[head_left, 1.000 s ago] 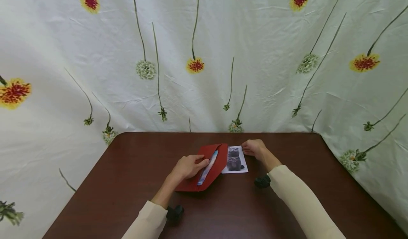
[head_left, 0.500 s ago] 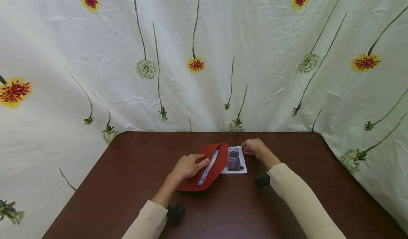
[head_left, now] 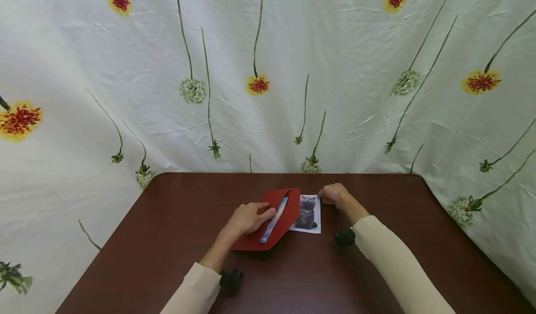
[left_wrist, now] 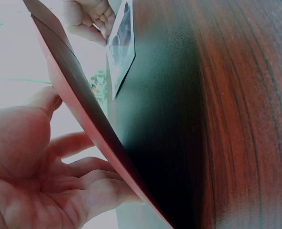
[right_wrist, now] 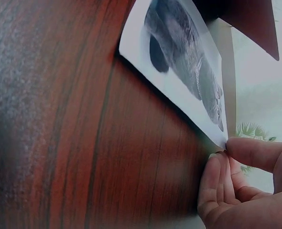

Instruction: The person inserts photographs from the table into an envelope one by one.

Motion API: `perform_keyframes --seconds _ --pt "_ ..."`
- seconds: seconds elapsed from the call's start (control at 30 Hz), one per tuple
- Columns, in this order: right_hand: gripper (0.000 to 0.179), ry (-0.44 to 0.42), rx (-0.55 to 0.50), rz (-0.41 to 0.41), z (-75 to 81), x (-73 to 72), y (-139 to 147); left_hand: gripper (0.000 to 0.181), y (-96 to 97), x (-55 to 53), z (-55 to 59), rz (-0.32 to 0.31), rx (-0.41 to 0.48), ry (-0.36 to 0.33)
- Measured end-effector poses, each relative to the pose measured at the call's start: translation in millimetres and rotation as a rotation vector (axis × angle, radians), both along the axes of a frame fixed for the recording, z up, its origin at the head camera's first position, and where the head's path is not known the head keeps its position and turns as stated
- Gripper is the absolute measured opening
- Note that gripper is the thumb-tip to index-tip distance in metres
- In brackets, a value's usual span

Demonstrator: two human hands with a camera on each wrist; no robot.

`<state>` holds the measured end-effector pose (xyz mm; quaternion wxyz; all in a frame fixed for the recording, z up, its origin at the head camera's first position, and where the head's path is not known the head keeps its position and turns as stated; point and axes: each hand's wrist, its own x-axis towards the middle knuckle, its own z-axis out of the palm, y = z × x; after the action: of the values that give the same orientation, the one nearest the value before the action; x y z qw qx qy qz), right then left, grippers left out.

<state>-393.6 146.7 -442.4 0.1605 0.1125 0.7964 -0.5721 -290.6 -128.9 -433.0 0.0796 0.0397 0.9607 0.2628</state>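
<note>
My left hand (head_left: pixel 247 219) holds a red envelope (head_left: pixel 288 221) tilted up off the table, thumb at its opening and fingers behind it. A blue-and-white printed picture (head_left: pixel 274 218) shows in the envelope's opening, partly inside. In the left wrist view the envelope (left_wrist: pixel 91 119) runs slantwise between thumb and fingers. To the right lies a white photo of a grey cat (head_left: pixel 307 213), its left edge hidden behind the envelope flap. My right hand (head_left: pixel 333 194) pinches the photo's far right corner between thumb and fingers, as the right wrist view shows with the photo (right_wrist: pixel 179 57) slightly raised at that corner.
The dark brown wooden table (head_left: pixel 176 239) spreads out on all sides of the hands. A white flowered cloth (head_left: pixel 276 132) hangs behind its far edge. Dark camera mounts (head_left: pixel 345 237) sit on both wrists.
The cat photo has turned slightly and shifted a little left and toward me, its corner still in my right fingers. My left hand and the red envelope stay nearly still.
</note>
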Motion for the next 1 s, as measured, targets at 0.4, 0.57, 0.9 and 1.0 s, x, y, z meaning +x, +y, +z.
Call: perform_keyframes --seconds 0.4,0.57,0.9,1.0 --pt "0.005 -0.021 0.029 0.005 4.4 8.4 3 0.059 1.5 0.4 1.6 -0.014 -0.017 0.003" --pt "0.015 -0.028 0.025 0.030 6.7 10.7 4 0.059 0.3 0.5 2.4 -0.005 -0.019 -0.006" --pt "0.022 -0.043 0.024 0.030 11.1 14.2 9 0.058 1.0 0.0 4.2 -0.009 -0.015 -0.003" --pt "0.021 -0.040 0.006 0.042 11.1 15.1 9 0.058 0.7 0.1 4.4 -0.009 -0.016 -0.004"
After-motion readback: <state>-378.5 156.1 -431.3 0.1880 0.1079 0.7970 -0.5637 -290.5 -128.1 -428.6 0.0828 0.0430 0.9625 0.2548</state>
